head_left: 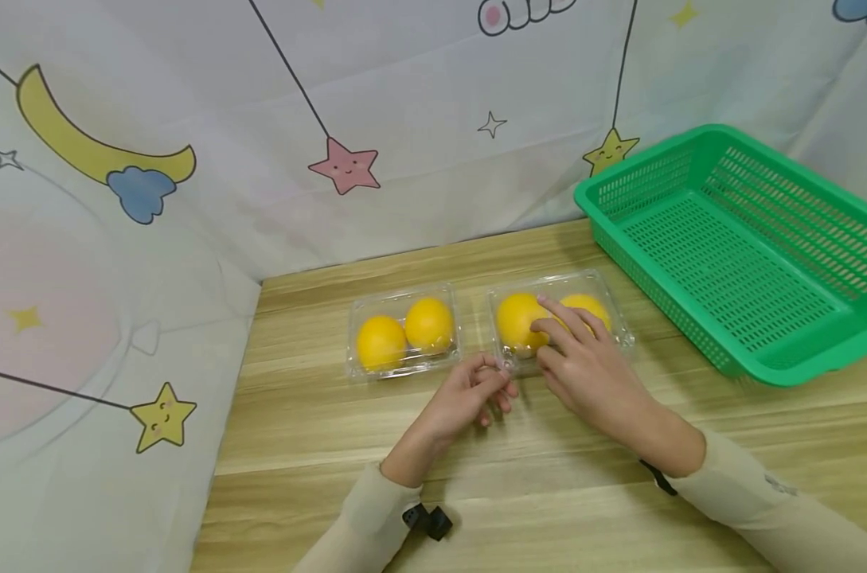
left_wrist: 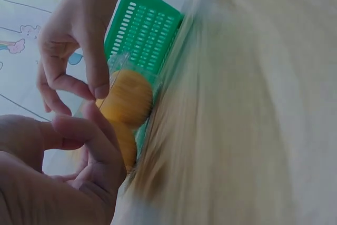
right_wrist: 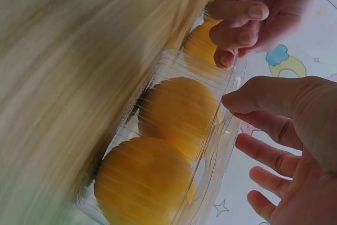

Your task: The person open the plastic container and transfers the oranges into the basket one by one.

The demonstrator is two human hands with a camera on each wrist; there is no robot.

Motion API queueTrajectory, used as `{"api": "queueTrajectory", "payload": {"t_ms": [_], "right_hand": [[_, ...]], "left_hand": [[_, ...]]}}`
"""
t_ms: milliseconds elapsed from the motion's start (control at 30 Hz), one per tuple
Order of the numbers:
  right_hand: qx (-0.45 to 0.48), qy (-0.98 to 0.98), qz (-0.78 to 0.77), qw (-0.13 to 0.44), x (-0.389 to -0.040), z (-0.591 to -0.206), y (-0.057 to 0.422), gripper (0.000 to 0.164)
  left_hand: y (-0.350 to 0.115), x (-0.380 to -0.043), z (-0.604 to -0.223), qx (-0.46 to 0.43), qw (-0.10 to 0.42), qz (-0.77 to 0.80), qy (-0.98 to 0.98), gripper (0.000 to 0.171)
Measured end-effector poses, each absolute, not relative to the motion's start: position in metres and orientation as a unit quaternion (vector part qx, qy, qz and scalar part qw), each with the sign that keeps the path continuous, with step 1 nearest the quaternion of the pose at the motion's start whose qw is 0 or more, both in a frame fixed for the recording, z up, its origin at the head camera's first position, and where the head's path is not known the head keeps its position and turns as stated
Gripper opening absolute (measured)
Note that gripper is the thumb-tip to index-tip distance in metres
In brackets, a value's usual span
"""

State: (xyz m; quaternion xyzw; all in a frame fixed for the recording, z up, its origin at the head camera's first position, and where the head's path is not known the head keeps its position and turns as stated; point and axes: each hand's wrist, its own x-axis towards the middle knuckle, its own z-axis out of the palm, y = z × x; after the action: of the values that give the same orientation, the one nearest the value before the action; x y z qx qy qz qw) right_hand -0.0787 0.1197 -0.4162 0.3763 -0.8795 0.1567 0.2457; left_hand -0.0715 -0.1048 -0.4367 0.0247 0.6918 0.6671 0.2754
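Observation:
Two clear plastic clamshell boxes lie side by side, each with two oranges inside. In the head view my right hand [head_left: 583, 362] is over the right box [head_left: 622, 333], fingers spread above its lid and partly hiding its oranges [head_left: 517, 317]. The right wrist view shows my right thumb [right_wrist: 253, 97] at the lid's edge, with the other fingers loosely bent. My left hand [head_left: 470, 391] is beside that box's near left corner, its fingers loosely curled with nothing seen in them. The left box [head_left: 352, 347] sits apart from both hands, with its oranges [head_left: 430, 324] visible.
A large green plastic basket [head_left: 648, 274] stands at the right on the wooden table [head_left: 297, 477]. A white cloth [head_left: 433, 207] printed with stars and a moon hangs behind and to the left.

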Motion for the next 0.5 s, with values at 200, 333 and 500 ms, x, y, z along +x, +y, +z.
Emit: {"api": "queueTrajectory", "payload": {"t_ms": [200,333,500], "right_hand": [[0.375,-0.884,0.155,0.234,-0.0796,-0.4169,0.1173,0.02],[0.377,-0.883,0.154,0.234,-0.0809,-0.4175,0.1164,0.021],[0.377,-0.885,0.153,0.228,-0.0817,-0.4169,0.1158,0.019]], "left_hand": [[-0.1016,-0.0693,-0.4406,-0.004,0.27,0.681,0.681,0.021],[-0.1005,-0.0692,-0.4431,-0.014,0.265,0.685,0.679,0.023],[-0.0979,-0.0696,-0.4438,-0.031,0.256,0.698,0.668,0.019]]}}
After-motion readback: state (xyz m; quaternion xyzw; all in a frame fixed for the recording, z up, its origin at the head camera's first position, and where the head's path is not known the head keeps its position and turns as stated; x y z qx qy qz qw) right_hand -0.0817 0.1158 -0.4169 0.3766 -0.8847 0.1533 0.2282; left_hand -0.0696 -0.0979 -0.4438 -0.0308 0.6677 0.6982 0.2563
